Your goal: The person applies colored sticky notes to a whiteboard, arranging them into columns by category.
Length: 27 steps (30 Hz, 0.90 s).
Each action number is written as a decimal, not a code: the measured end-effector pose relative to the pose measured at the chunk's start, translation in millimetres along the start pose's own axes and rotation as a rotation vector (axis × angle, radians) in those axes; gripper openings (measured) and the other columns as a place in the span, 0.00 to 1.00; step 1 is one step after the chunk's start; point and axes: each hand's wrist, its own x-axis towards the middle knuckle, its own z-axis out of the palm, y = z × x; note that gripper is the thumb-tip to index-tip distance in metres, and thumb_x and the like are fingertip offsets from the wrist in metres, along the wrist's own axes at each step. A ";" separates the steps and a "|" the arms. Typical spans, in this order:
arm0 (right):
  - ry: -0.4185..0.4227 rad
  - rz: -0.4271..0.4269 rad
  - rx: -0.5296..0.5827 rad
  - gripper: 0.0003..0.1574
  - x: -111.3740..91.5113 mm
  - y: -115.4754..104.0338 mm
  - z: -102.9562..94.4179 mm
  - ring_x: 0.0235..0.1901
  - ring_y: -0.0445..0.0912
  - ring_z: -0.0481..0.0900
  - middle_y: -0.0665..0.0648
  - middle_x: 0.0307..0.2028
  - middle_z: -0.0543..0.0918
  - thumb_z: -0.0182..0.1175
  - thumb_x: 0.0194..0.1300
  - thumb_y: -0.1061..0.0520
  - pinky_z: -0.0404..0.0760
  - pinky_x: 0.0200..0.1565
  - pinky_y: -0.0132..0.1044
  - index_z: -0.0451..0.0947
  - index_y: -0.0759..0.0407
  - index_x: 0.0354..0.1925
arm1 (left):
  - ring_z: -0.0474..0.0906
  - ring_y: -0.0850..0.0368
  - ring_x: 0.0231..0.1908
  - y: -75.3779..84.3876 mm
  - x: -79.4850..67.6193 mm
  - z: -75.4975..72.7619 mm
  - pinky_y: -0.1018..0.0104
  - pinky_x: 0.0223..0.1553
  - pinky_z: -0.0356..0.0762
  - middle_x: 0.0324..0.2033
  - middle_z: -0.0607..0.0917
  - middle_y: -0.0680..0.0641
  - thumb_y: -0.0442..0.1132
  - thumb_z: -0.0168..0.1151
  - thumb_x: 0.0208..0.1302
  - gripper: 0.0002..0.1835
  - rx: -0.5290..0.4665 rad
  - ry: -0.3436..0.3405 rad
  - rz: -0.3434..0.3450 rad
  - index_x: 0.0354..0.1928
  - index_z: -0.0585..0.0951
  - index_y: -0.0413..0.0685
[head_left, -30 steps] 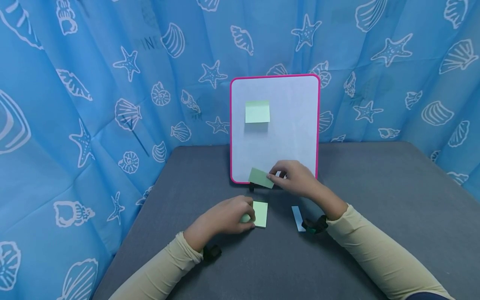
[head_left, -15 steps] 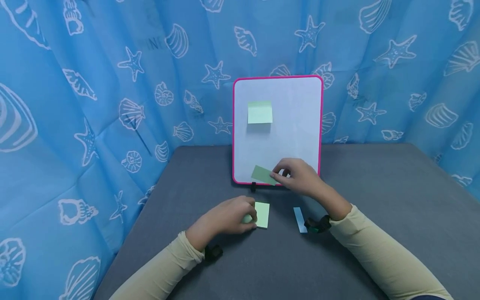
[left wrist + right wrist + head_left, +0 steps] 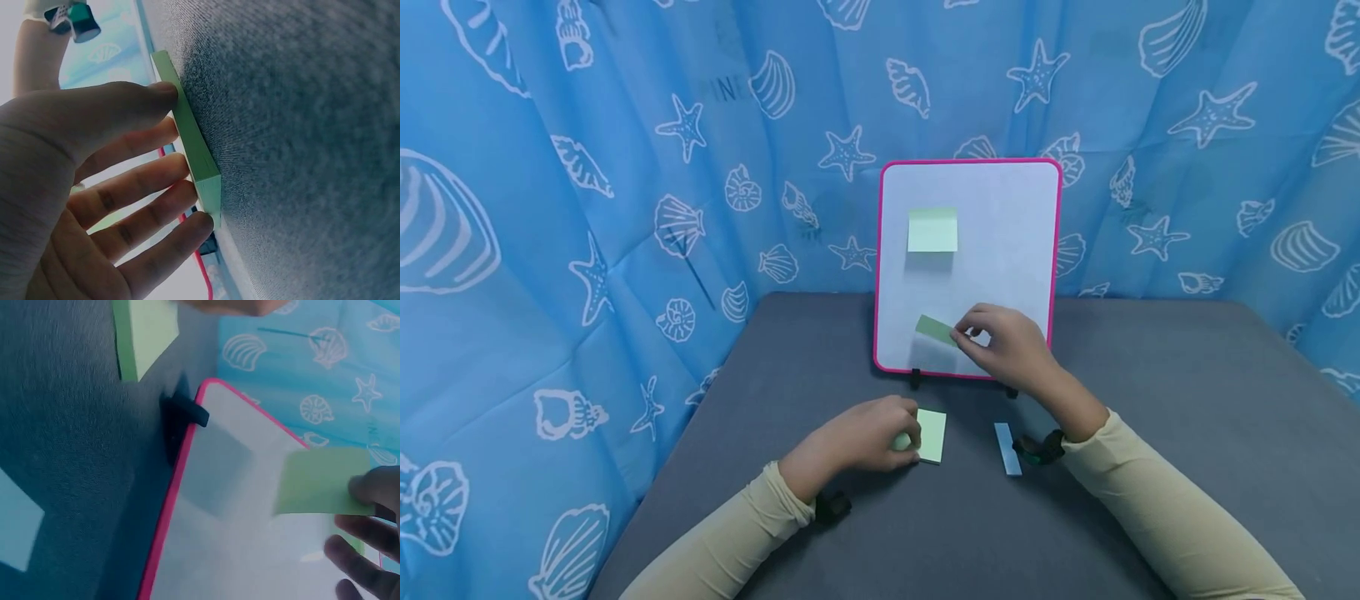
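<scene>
My right hand pinches one green sticky note by its edge, between thumb and fingers. The sheet hangs in front of the lower part of a pink-framed whiteboard; its shadow falls on the board. Higher up on the board, toward the left, another green sticky note is stuck by its top edge. On the table in front, my left hand holds a pad of green sticky notes. In the left wrist view the thumb lies along the pad's side and the fingertips touch its top.
A slim light-blue pad lies on the grey table near my right wrist. Black feet support the whiteboard from below. Behind everything hangs a blue curtain with white seashell and starfish prints.
The right hand has raised the pinched sticky note slightly, from the whiteboard's bottom edge to over its lower part. The left hand stays on the pad. The head view has shifted a little.
</scene>
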 end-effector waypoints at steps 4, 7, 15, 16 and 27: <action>0.121 -0.109 -0.074 0.05 9.7 1.9 1.0 0.38 0.50 0.88 0.56 0.36 0.92 0.75 0.65 0.57 0.86 0.42 0.49 0.91 0.58 0.38 | 0.77 0.65 0.37 -0.3 0.9 0.5 0.73 0.43 0.79 0.37 0.84 0.55 0.47 0.74 0.68 0.07 -0.002 0.006 0.009 0.41 0.92 0.54; 0.204 -0.177 -0.122 0.06 17.3 3.4 0.3 0.36 0.53 0.87 0.58 0.35 0.92 0.77 0.62 0.59 0.84 0.40 0.50 0.91 0.60 0.37 | 0.76 0.65 0.37 -0.6 2.0 -0.7 0.73 0.42 0.78 0.37 0.84 0.54 0.48 0.74 0.68 0.08 -0.014 -0.003 0.015 0.41 0.92 0.54; 0.301 -0.313 -0.249 0.10 33.1 7.3 -0.6 0.41 0.56 0.88 0.60 0.39 0.92 0.78 0.60 0.60 0.86 0.45 0.53 0.91 0.62 0.41 | 0.82 0.61 0.41 -3.0 7.1 -19.2 0.71 0.46 0.82 0.43 0.87 0.52 0.48 0.71 0.71 0.12 -0.142 -0.043 -0.041 0.48 0.91 0.50; 0.308 -0.331 -0.269 0.12 34.8 8.2 0.2 0.42 0.57 0.88 0.61 0.39 0.92 0.79 0.59 0.60 0.86 0.46 0.54 0.91 0.62 0.41 | 0.83 0.60 0.43 -3.3 7.9 -23.7 0.69 0.48 0.83 0.44 0.88 0.51 0.48 0.71 0.72 0.13 -0.169 -0.032 -0.052 0.50 0.91 0.49; 0.326 -0.406 -0.377 0.18 40.4 16.3 9.0 0.43 0.58 0.89 0.63 0.41 0.92 0.82 0.56 0.60 0.88 0.47 0.53 0.90 0.63 0.45 | 0.84 0.57 0.43 -3.1 23.3 -87.0 0.64 0.47 0.84 0.42 0.88 0.53 0.47 0.69 0.73 0.11 -0.269 0.179 -0.054 0.49 0.91 0.50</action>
